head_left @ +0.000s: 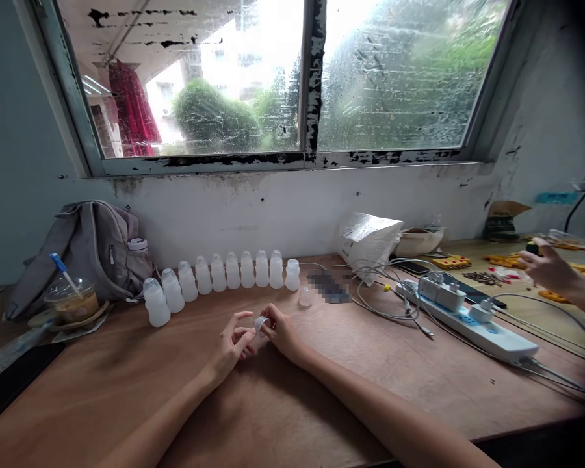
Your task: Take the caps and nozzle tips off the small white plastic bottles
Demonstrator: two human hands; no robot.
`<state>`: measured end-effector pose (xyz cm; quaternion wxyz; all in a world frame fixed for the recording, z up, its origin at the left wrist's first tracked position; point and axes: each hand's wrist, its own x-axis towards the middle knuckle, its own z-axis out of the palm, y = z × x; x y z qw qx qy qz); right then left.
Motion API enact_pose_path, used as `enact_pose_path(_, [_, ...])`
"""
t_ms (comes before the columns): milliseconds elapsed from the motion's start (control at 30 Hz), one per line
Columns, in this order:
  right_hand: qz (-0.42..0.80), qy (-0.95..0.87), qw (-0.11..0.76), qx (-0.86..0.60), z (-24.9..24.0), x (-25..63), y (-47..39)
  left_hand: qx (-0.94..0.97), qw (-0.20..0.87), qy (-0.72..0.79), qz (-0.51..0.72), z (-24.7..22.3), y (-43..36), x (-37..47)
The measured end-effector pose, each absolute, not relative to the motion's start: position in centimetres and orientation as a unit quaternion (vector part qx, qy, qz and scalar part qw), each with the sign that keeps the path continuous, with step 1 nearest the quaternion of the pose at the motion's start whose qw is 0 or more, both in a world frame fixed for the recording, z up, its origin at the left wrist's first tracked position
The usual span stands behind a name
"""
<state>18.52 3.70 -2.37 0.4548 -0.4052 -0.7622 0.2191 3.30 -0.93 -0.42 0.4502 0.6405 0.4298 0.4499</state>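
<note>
My right hand (279, 330) pinches a small whitish bottle ring (260, 324) between thumb and fingers, above the table. Against the ring's left side is my left hand (236, 339), thumb and curled fingers closed at its edge, index finger raised; what lies between the fingertips is partly hidden. Behind both hands, frosted white baby bottles stand upright in a curved row, one of them a front-left bottle (156, 303). Most wear clear domed caps, while the rightmost bottle (292, 275) has none. A clear cap (305, 298) rests on the table near that bottle.
On the left are a grey backpack (95, 240) and an iced drink cup (73, 296). A white power strip (478, 328) with tangled cables, a silvery bag (370, 240) and a blurred-out dark patch (330, 286) occupy the right. Another person's hand (553, 266) works at far right.
</note>
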Motion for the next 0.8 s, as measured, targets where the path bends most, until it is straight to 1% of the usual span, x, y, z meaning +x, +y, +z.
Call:
enact_pose_path(133, [0.2,-0.778,0.449,-0.392,-2.7,18.1,3.5,0.586,0.485,0.453,0.465,-1.2,0.0,3.1])
enact_pose_path(333, [0.184,-0.799,0.424,-0.384,-2.9,18.0,3.0,0.617,0.482,0.432,0.447,-1.4,0.2,2.6])
enact_pose_path(400, [0.201,-0.808,0.416,-0.365,-2.5,18.2,2.9,0.617,0.473,0.433,0.456,-1.3,0.1,2.5])
enact_pose_path(500, [0.265,-0.81,0.412,-0.322,-1.7,18.8,3.0,0.602,0.469,0.444,0.471,-1.3,0.4,2.4])
enact_pose_path(567, [0.284,-0.792,0.432,-0.325,-1.3,19.3,3.6,0.577,0.468,0.457,0.488,-1.3,0.7,2.2])
enact_pose_path(633, [0.24,-0.767,0.474,-0.36,-1.1,20.1,4.9,0.55,0.465,0.472,0.509,-1.3,1.0,1.9])
enact_pose_path(700, [0.146,-0.739,0.513,-0.411,-0.9,21.0,6.7,0.524,0.465,0.482,0.526,-1.2,1.3,1.5])
enact_pose_path(767, [0.067,-0.708,0.52,-0.474,-0.4,22.0,8.7,0.502,0.472,0.486,0.537,-1.1,1.4,1.3])
enact_pose_path(800, [0.035,-0.693,0.507,-0.511,-0.1,22.5,9.7,0.492,0.477,0.486,0.542,-1.1,1.5,1.2])
